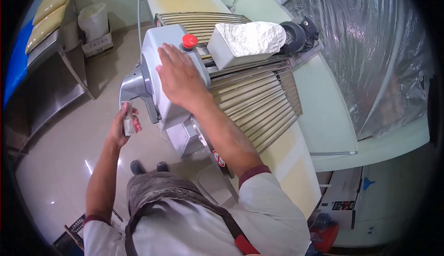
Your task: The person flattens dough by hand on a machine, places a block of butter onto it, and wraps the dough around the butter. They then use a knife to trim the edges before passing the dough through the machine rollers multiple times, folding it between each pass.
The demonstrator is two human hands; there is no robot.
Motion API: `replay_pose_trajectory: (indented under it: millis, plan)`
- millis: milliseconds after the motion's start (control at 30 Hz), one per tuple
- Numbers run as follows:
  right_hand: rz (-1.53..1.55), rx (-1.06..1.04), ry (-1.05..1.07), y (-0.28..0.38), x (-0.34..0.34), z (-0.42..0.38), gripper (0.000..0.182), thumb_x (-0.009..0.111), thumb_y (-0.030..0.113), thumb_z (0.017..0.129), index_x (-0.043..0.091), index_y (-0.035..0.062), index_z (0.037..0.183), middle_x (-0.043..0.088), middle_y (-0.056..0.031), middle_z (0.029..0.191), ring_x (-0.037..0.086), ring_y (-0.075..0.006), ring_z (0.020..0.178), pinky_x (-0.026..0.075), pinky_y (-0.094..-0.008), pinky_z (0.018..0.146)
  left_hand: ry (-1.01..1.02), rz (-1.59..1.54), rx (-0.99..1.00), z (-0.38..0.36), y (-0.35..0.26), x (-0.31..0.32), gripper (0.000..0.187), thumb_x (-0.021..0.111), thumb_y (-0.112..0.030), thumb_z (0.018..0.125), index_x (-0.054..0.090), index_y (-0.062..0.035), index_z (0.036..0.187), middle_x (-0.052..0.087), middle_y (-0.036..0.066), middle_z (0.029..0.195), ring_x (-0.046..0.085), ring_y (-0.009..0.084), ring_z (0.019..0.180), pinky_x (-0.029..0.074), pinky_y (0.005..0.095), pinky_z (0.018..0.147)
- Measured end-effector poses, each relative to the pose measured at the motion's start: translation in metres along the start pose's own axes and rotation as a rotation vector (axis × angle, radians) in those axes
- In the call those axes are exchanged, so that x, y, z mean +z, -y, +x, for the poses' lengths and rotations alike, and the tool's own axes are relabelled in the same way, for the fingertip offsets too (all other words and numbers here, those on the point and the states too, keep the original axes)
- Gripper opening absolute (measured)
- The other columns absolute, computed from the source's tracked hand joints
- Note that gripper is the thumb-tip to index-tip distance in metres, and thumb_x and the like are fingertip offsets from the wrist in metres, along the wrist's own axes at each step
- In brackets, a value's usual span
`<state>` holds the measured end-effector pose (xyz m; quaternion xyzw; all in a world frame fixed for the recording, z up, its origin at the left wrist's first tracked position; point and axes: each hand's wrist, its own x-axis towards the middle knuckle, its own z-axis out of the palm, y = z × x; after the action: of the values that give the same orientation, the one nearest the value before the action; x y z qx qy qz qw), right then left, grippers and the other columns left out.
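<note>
My left hand (120, 125) is wrapped round the whitish grip of a lever handle (128, 125) on the side of a dough sheeter (162, 38). The grip joins a bent grey metal arm (132, 84). My right hand (180, 78) lies over the top of the light grey housing, fingers stretched out and holding nothing. Just beyond its fingertips is a red mushroom button (189, 41). To the right, a white tub (222, 47) heaped with white flour (254, 38) stands on top of the machine, between the metal guard grilles (254, 103).
Yellowish conveyor belt (286, 163) extends front and back. A dark round part (293, 36) sits beside the flour. At left are a steel table (60, 75) with yellow packs (48, 17) and a white bucket (92, 20) in a box. Clear plastic sheeting (360, 47) covers something at right.
</note>
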<state>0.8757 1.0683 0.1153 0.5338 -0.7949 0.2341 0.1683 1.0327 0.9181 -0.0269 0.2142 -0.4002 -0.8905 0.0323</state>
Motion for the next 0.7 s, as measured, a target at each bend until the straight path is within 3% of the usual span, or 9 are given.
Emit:
replay_pose_trajectory:
  millis: [167, 367, 400, 500, 600, 700]
  plan:
    - [-0.01, 0.006, 0.085, -0.011, 0.014, 0.032, 0.045, 0.049, 0.018, 0.092, 0.043, -0.0088, 0.128, 0.044, -0.028, 0.134, 0.039, -0.0389, 0.128, 0.03, -0.0448, 0.109, 0.008, 0.098, -0.011, 0.014, -0.007, -0.009, 0.042, 0.054, -0.046, 0.092, 0.052, -0.0054, 0.081, 0.053, 0.004, 0.061, 0.056, 0.0156, 0.052, 0.052, 0.0308, 0.055]
    - [-0.102, -0.002, 0.174, -0.043, 0.053, 0.092, 0.045, 0.049, 0.019, 0.091, 0.046, -0.0083, 0.127, 0.049, -0.0284, 0.129, 0.045, -0.0399, 0.123, 0.033, -0.0429, 0.106, -0.089, 0.141, 0.065, 0.011, 0.001, -0.01, 0.042, 0.059, -0.044, 0.09, 0.056, -0.0041, 0.079, 0.055, 0.005, 0.062, 0.055, 0.0139, 0.049, 0.049, 0.0288, 0.047]
    - [-0.139, 0.081, 0.275, -0.04, 0.052, 0.107, 0.046, 0.049, 0.024, 0.091, 0.048, -0.0059, 0.126, 0.052, -0.027, 0.127, 0.047, -0.0388, 0.122, 0.034, -0.0441, 0.104, -0.089, 0.108, 0.129, 0.015, 0.01, -0.014, 0.04, 0.062, -0.041, 0.089, 0.057, -0.0022, 0.08, 0.056, 0.005, 0.061, 0.055, 0.0138, 0.049, 0.047, 0.029, 0.045]
    - [-0.11, 0.357, 0.463, -0.038, 0.059, 0.147, 0.05, 0.05, 0.037, 0.091, 0.056, -0.0031, 0.12, 0.06, -0.0256, 0.115, 0.053, -0.0399, 0.114, 0.038, -0.044, 0.099, -0.064, 0.162, 0.076, 0.011, 0.001, -0.012, 0.038, 0.065, -0.038, 0.087, 0.059, -0.001, 0.08, 0.056, 0.006, 0.059, 0.055, 0.0135, 0.048, 0.045, 0.029, 0.044]
    - [-0.246, 0.412, 0.714, -0.081, 0.088, 0.18, 0.054, 0.051, 0.043, 0.088, 0.061, -0.0055, 0.11, 0.061, -0.0253, 0.113, 0.056, -0.0378, 0.11, 0.041, -0.0432, 0.095, -0.063, 0.215, 0.031, 0.009, -0.012, -0.008, 0.038, 0.065, -0.037, 0.088, 0.058, -0.0018, 0.076, 0.055, 0.006, 0.057, 0.054, 0.0135, 0.047, 0.045, 0.0289, 0.043]
    - [-0.217, 0.592, 0.84, -0.102, 0.098, 0.193, 0.051, 0.048, 0.046, 0.091, 0.066, 0.0019, 0.108, 0.066, -0.017, 0.105, 0.06, -0.0257, 0.096, 0.042, -0.0361, 0.09, -0.051, 0.233, -0.006, 0.008, -0.018, -0.008, 0.038, 0.067, -0.034, 0.087, 0.058, -0.0019, 0.069, 0.055, 0.005, 0.054, 0.053, 0.0126, 0.045, 0.043, 0.0289, 0.042]
